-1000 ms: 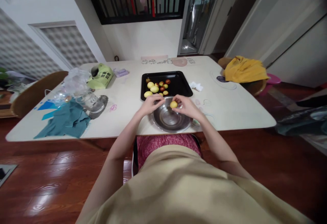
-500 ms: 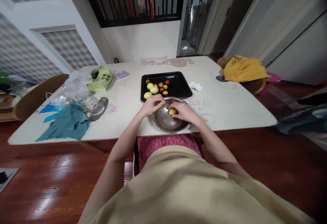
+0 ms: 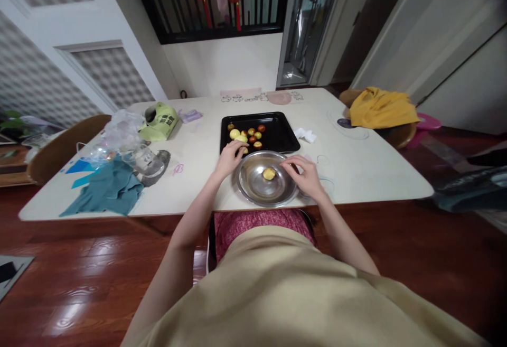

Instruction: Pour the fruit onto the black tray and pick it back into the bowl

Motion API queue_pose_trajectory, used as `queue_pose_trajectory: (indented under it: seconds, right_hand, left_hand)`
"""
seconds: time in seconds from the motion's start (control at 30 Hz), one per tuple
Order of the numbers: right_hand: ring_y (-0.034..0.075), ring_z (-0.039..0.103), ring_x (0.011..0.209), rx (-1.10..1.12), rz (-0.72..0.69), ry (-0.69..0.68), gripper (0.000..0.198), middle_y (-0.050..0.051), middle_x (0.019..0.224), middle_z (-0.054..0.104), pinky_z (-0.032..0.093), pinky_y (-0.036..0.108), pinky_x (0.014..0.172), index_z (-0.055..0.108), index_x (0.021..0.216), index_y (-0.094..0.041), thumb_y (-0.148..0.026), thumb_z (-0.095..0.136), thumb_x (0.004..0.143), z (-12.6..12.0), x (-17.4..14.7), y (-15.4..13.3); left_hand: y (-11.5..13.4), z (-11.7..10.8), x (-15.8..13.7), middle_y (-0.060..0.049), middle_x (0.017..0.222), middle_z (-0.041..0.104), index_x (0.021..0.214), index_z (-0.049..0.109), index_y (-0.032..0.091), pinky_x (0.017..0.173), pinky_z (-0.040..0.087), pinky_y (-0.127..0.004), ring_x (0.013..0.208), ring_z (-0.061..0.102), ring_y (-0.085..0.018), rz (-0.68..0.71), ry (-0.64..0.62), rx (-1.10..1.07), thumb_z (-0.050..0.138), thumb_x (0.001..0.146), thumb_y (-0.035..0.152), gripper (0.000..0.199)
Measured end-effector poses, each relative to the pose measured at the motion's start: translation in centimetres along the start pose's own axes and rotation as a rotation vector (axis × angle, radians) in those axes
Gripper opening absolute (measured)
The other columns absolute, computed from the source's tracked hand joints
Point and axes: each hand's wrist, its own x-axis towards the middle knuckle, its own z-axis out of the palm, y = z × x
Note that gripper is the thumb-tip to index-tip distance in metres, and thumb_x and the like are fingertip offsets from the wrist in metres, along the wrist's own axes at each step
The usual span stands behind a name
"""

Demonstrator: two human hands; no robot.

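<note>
A steel bowl [image 3: 257, 195] stands at the table's near edge, with one yellowish fruit [image 3: 269, 174] on its bottom. My right hand [image 3: 307, 177] is over the bowl's right rim, holding nothing, its fingers loosely curved and apart. At the near left corner of a black tray [image 3: 283, 130], my left hand [image 3: 230, 159] reaches over the edge with curved, parted fingers close to the fruit there. Inside the tray lie pale yellow fruits [image 3: 234, 133] and several smaller red-and-green jujubes [image 3: 252, 139]. My left hand hides part of that fruit.
On the left of the white table [image 3: 198, 178] are a teal cloth [image 3: 106, 188], a clear plastic jug [image 3: 146, 165], plastic bags [image 3: 122, 128] and a green paper bag [image 3: 160, 120]. Crumpled tissue [image 3: 306, 135] lies right of the tray. A yellow cloth [image 3: 380, 108] covers a chair.
My right hand has let go of the yellowish fruit in the bowl and drawn back to the right rim. My left hand has moved from the bowl's rim left toward the tray.
</note>
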Motion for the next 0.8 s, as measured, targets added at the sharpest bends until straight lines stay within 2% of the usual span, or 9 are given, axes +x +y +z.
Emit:
queue_pose_trajectory:
  seconds: [0.1, 0.17, 0.33, 0.47, 0.6, 0.8]
  right_hand:
    - [0.025, 0.072, 0.087, 0.028, -0.014, 0.147, 0.033, 0.006, 0.085, 0.078, 0.058, 0.043, 0.083, 0.076, 0.083, -0.025, -0.041, 0.059, 0.106, 0.2, -1.1, 0.8]
    - [0.026, 0.073, 0.089, 0.042, -0.026, 0.188, 0.038, 0.006, 0.084, 0.078, 0.058, 0.045, 0.085, 0.076, 0.083, -0.025, -0.043, 0.054, 0.108, 0.4, -1.5, 1.2]
    - [0.026, 0.073, 0.091, 0.074, -0.04, 0.188, 0.046, 0.007, 0.086, 0.077, 0.057, 0.046, 0.087, 0.075, 0.083, -0.025, -0.045, 0.045, 0.111, 1.1, -1.7, 1.3]
    - [0.025, 0.073, 0.09, 0.078, -0.034, 0.204, 0.049, 0.007, 0.085, 0.076, 0.056, 0.045, 0.088, 0.075, 0.082, -0.025, -0.047, 0.043, 0.112, 1.3, -1.7, 1.2]
    - [0.026, 0.073, 0.09, 0.077, -0.017, 0.201, 0.053, 0.007, 0.084, 0.076, 0.056, 0.046, 0.089, 0.075, 0.079, -0.025, -0.05, 0.042, 0.112, 1.3, -1.7, 1.2]
    - [0.029, 0.072, 0.092, 0.082, 0.017, 0.189, 0.056, 0.009, 0.084, 0.076, 0.056, 0.051, 0.092, 0.075, 0.078, -0.026, -0.054, 0.04, 0.111, 1.4, -1.7, 1.1]
  left_hand:
    - [-0.7, 0.1, -0.1, -0.012, 0.123, 0.076, 0.12, 0.076, 0.018, 0.111, 0.053, -0.044, 0.121, 0.068, -0.028, -0.022, -0.115, 0.122, 0.057, 0.106, 0.025, 0.024]
    - [-1.0, 0.1, -0.2, -0.013, 0.132, 0.074, 0.128, 0.075, 0.019, 0.115, 0.051, -0.045, 0.127, 0.065, -0.028, -0.026, -0.171, 0.179, 0.058, 0.107, 0.027, 0.029]
    - [-1.2, 0.6, -0.2, -0.015, 0.148, 0.065, 0.141, 0.068, 0.02, 0.118, 0.047, -0.046, 0.138, 0.059, -0.029, 0.0, -0.292, 0.376, 0.05, 0.108, 0.019, 0.038]
    - [-1.2, 1.4, 0.1, -0.019, 0.143, 0.064, 0.136, 0.071, 0.02, 0.111, 0.048, -0.048, 0.134, 0.06, -0.034, 0.003, -0.378, 0.597, 0.052, 0.107, 0.02, 0.034]
    - [-1.5, 2.1, 0.4, -0.019, 0.132, 0.065, 0.123, 0.073, 0.019, 0.105, 0.05, -0.046, 0.124, 0.062, -0.034, 0.007, -0.346, 0.643, 0.053, 0.107, 0.023, 0.026]
    - [-2.4, 1.9, 0.5, -0.015, 0.124, 0.062, 0.109, 0.071, 0.019, 0.103, 0.049, -0.044, 0.111, 0.061, -0.029, 0.006, -0.228, 0.361, 0.056, 0.103, 0.019, 0.016]
